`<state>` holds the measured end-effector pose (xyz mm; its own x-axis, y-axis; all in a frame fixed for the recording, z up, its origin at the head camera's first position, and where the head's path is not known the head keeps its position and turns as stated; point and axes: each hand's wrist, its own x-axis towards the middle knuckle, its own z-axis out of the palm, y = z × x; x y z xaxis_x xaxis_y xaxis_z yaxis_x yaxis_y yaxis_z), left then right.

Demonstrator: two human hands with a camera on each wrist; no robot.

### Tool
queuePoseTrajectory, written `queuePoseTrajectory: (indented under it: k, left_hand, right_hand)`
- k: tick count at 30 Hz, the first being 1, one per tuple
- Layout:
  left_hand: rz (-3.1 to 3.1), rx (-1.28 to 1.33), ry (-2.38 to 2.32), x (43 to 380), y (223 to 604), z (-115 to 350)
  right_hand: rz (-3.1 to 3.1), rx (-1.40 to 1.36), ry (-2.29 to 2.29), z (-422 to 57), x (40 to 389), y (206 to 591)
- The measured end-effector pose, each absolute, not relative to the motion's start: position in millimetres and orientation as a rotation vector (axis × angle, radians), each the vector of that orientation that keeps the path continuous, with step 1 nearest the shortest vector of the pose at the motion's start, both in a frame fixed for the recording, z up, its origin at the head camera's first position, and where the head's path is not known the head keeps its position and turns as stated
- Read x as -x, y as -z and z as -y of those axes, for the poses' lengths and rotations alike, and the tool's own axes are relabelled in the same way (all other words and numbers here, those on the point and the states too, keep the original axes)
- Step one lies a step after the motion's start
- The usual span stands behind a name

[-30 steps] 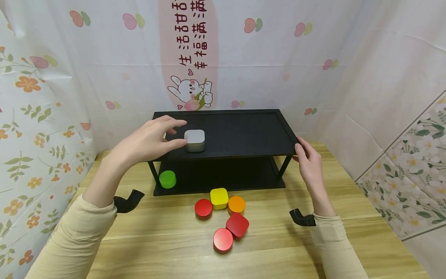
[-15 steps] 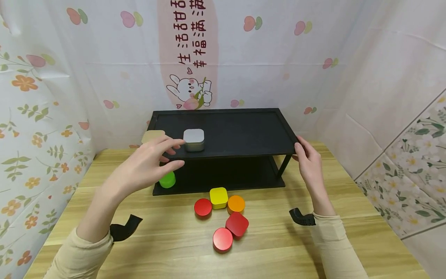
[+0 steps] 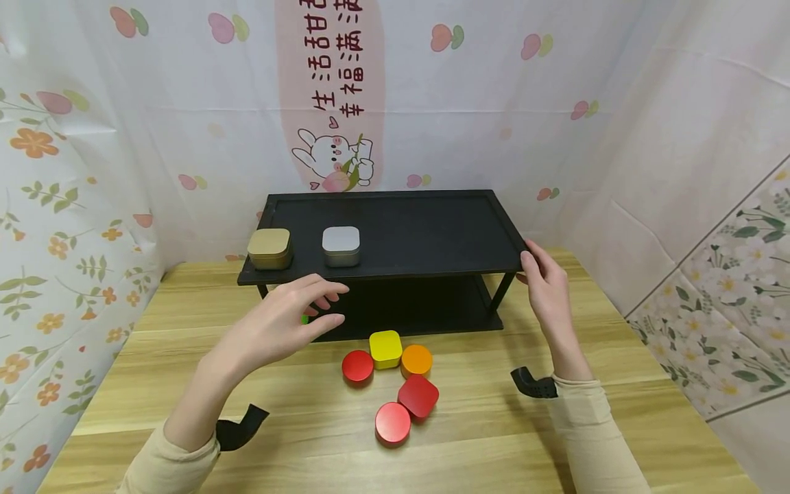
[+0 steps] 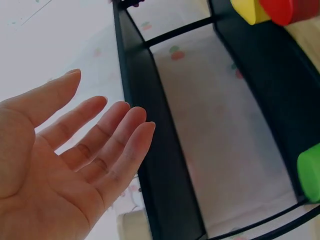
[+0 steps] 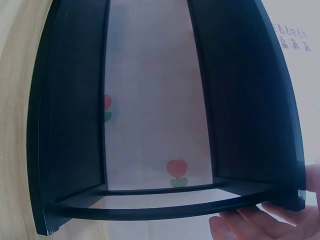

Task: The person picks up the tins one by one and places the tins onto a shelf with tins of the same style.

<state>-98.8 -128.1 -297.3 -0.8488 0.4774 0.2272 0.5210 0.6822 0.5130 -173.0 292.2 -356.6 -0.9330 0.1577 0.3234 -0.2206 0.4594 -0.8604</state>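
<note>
My left hand [image 3: 278, 322] hovers in front of the black two-tier shelf [image 3: 426, 237], fingers loosely extended, holding nothing. It covers most of a round green tin [image 4: 311, 175] on the lower tier. On the top tier sit a gold rounded-square tin [image 3: 270, 248] at the left end and a silver one [image 3: 341, 245] to its right, set apart. At the shelf's right end, my right hand [image 3: 546, 295] grips the top board's edge. Its fingers [image 5: 260, 222] reach under that edge in the right wrist view.
On the wooden table [image 3: 481, 439] before the shelf are a yellow square tin [image 3: 385, 348], a round red tin [image 3: 358, 368], an orange one [image 3: 416, 360], a red square tin [image 3: 418, 396] and another round red tin [image 3: 392, 423]. Patterned curtain [image 3: 469, 137] stands behind.
My left hand has come down from beside the silver tin to the front of the shelf, uncovering the gold tin and mostly covering the green one. The right hand keeps its hold.
</note>
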Motion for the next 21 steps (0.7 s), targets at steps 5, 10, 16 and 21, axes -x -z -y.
queuePoseTrajectory:
  k: [5,10,16,21]
  left_hand:
    - [2.809,0.88,0.901,98.7,310.6,120.8]
    - [2.821,0.931,0.896,99.2,321.9,111.0]
    - [2.862,0.925,0.883,99.7,330.9,98.3]
    - [2.867,0.959,0.871,104.3,340.0,92.2]
  right_hand:
    - [2.353,-0.057,-1.47,-292.8,173.7,356.7]
    - [2.351,-0.062,-1.468,-293.7,174.3,356.3]
    - [2.355,-0.047,-1.46,-294.2,174.2,357.0]
    - [2.359,-0.048,-1.457,-293.7,173.9,356.6]
